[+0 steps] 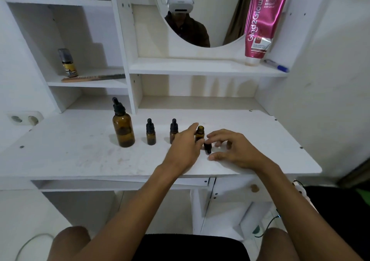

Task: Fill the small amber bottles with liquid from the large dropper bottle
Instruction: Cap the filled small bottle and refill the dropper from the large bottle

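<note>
The large amber dropper bottle [122, 129] stands capped at the left of the white desk top [80, 152]. To its right stand two capped small amber bottles [151, 135] [173, 130]. A third small amber bottle [199, 132] stands uncapped, and my left hand [183, 150] holds it, with the index finger along its left side and the thumb across its base. Its black dropper cap [207, 148] lies on the desk just in front of it. My right hand [233, 150] hovers over the cap with fingers spread and holds nothing.
A shelf divider [132, 92] rises behind the big bottle. A pink lotion tube [262, 22] and a pen [277, 66] sit on the upper shelf, and a comb [92, 78] with a small spray bottle [69, 63] on the left shelf. A mirror [200, 14] hangs above.
</note>
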